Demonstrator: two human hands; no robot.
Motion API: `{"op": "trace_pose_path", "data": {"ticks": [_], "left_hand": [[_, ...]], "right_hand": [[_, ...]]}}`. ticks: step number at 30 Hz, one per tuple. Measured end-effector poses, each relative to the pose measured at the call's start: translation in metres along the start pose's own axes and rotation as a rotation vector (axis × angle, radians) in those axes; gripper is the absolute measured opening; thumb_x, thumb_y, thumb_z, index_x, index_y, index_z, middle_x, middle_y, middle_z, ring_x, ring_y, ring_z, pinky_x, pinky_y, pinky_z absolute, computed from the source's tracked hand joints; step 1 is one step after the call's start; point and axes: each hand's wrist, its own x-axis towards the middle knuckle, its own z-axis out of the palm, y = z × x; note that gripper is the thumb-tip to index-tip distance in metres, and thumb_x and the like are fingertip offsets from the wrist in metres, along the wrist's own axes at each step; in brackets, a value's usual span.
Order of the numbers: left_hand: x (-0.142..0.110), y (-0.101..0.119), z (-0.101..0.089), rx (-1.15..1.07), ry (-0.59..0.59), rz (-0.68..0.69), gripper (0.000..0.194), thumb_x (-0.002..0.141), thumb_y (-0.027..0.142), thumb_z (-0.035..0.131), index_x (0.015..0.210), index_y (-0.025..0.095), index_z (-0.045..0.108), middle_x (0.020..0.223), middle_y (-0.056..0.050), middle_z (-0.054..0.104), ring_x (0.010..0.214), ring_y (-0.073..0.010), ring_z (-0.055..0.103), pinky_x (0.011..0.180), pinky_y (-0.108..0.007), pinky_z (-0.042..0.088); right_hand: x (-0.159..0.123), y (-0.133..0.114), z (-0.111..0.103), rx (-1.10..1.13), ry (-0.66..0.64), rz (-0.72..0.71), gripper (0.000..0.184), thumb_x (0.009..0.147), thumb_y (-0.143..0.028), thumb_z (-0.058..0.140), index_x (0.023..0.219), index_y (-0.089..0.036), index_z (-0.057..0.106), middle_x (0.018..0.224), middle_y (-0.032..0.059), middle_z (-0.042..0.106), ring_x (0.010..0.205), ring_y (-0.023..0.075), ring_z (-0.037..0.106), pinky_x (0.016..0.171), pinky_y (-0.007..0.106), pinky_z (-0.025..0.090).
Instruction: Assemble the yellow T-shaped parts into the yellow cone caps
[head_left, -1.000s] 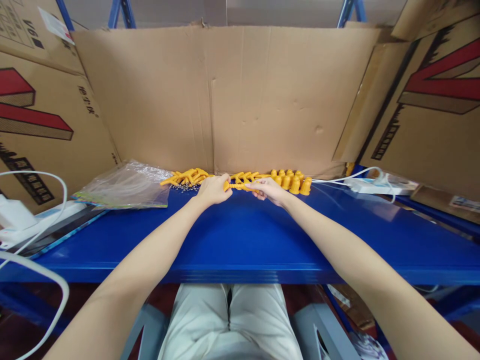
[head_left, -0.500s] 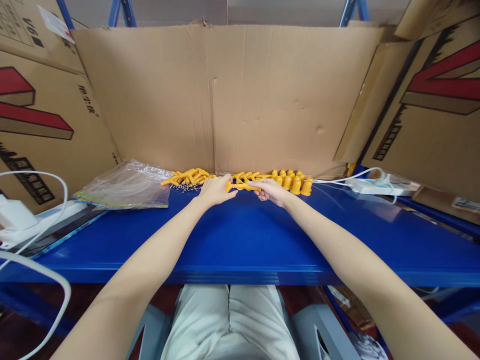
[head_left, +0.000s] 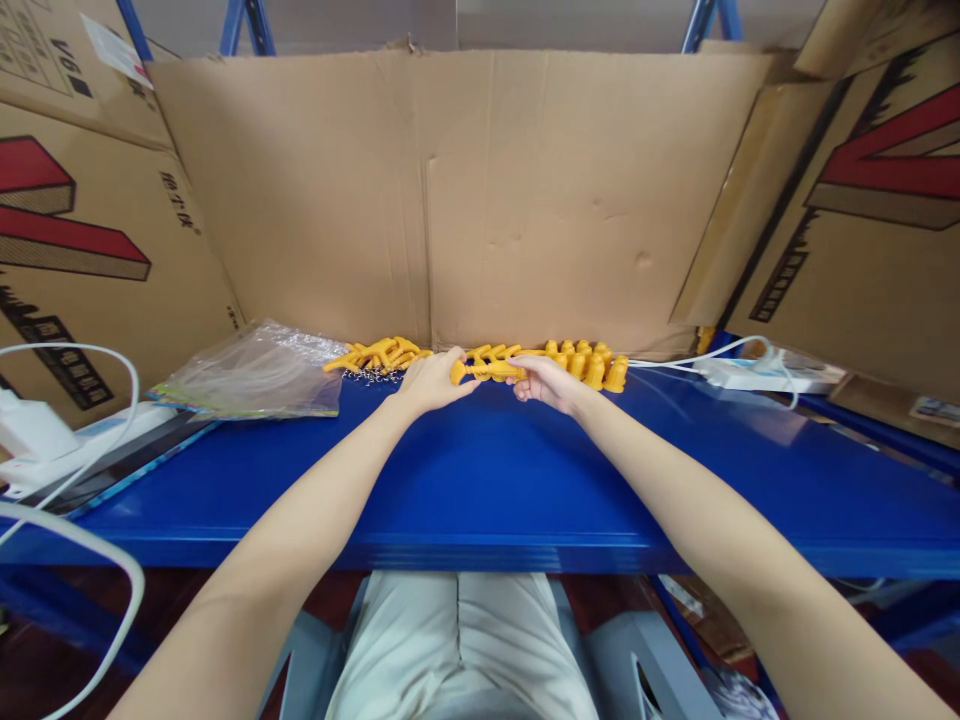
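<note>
Blue counter (head_left: 495, 490) looks mid-batch: left hand (head_left: 431, 382) and right hand (head_left: 550, 382) fingers grip one yellow piece (head_left: 501, 370), branched parts (head_left: 386, 353) left, cups (head_left: 595, 374) right.

Yellow piece (head_left: 491, 370) partly hidden, tiny bits (head_left: 371, 377) indistinct

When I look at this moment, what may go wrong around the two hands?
The yellow piece might slip: the right hand pinches one end, while how firmly the left hand grips the other is hard to tell. The right hand could also bump the yellow dome-shaped parts, which stand close by it. The small shiny bits near the left hand appear loose, so a brush might scatter them.
</note>
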Motion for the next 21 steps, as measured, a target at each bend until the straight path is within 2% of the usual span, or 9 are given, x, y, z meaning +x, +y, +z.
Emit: {"op": "trace_pose_path", "data": {"ticks": [3,5,7,10,13,15,18,21], "left_hand": [[-0.001,-0.004,0.004,-0.083,0.027,0.070,0.074,0.081,0.055,0.057,0.143,0.024,0.032,0.137,-0.011,0.053,0.107,-0.0260,0.062,0.085,-0.035,0.049],[-0.001,-0.006,0.007,-0.106,0.041,0.096,0.075,0.082,0.047,0.056,0.147,0.024,0.026,0.142,-0.011,0.049,0.104,-0.0235,0.063,0.085,-0.034,0.050],[0.001,-0.007,0.009,-0.097,0.018,0.100,0.062,0.084,0.039,0.053,0.142,0.022,0.038,0.132,-0.010,0.059,0.098,-0.0212,0.065,0.083,-0.032,0.050],[0.004,-0.008,0.010,-0.052,-0.100,0.098,0.034,0.085,0.034,0.050,0.112,0.019,0.064,0.098,-0.006,0.072,0.089,-0.0211,0.066,0.078,-0.031,0.050],[0.005,-0.008,0.011,-0.032,-0.175,0.122,0.027,0.085,0.033,0.050,0.095,0.018,0.070,0.086,-0.006,0.073,0.084,-0.0214,0.067,0.073,-0.030,0.049],[0.005,-0.008,0.011,-0.035,-0.175,0.135,0.027,0.085,0.032,0.050,0.096,0.018,0.071,0.086,-0.006,0.073,0.083,-0.0210,0.067,0.072,-0.029,0.049],[0.005,-0.008,0.011,-0.035,-0.179,0.145,0.027,0.085,0.031,0.050,0.096,0.018,0.071,0.087,-0.006,0.074,0.082,-0.0201,0.067,0.073,-0.029,0.049],[0.006,-0.007,0.011,-0.028,-0.189,0.155,0.028,0.085,0.032,0.050,0.096,0.018,0.071,0.087,-0.006,0.074,0.081,-0.0198,0.067,0.074,-0.029,0.049]], "right_hand": [[0.002,-0.004,-0.006,0.105,0.064,0.007,0.012,0.088,-0.020,0.050,0.081,-0.017,0.059,0.068,0.0038,0.065,0.050,0.0095,0.055,0.053,0.022,0.048],[0.005,-0.006,-0.011,0.160,0.163,-0.018,0.013,0.088,-0.017,0.048,0.081,-0.016,0.059,0.071,0.0057,0.067,0.055,0.0102,0.059,0.059,0.022,0.052],[0.009,-0.007,-0.017,0.206,0.287,-0.081,0.009,0.085,-0.014,0.051,0.081,-0.016,0.058,0.074,0.0057,0.067,0.061,0.0108,0.063,0.063,0.022,0.054],[0.015,-0.005,-0.027,0.263,0.482,-0.228,0.008,0.080,-0.010,0.056,0.082,-0.018,0.056,0.076,0.0010,0.066,0.067,0.0105,0.066,0.069,0.022,0.055],[0.019,-0.002,-0.037,0.255,0.603,-0.315,0.013,0.077,-0.011,0.060,0.085,-0.020,0.055,0.078,-0.0028,0.064,0.068,0.0097,0.067,0.074,0.023,0.056],[0.022,0.002,-0.042,0.179,0.642,-0.333,0.013,0.076,-0.014,0.060,0.087,-0.020,0.056,0.081,-0.0025,0.064,0.070,0.0103,0.068,0.077,0.025,0.055],[0.026,0.009,-0.048,-0.056,0.680,-0.387,0.016,0.074,-0.016,0.059,0.089,-0.019,0.059,0.087,0.0006,0.066,0.075,0.0130,0.068,0.079,0.028,0.055],[0.030,0.019,-0.051,-0.374,0.625,-0.495,0.018,0.074,-0.017,0.055,0.091,-0.017,0.063,0.093,0.0050,0.070,0.078,0.0162,0.067,0.080,0.033,0.055]]}}
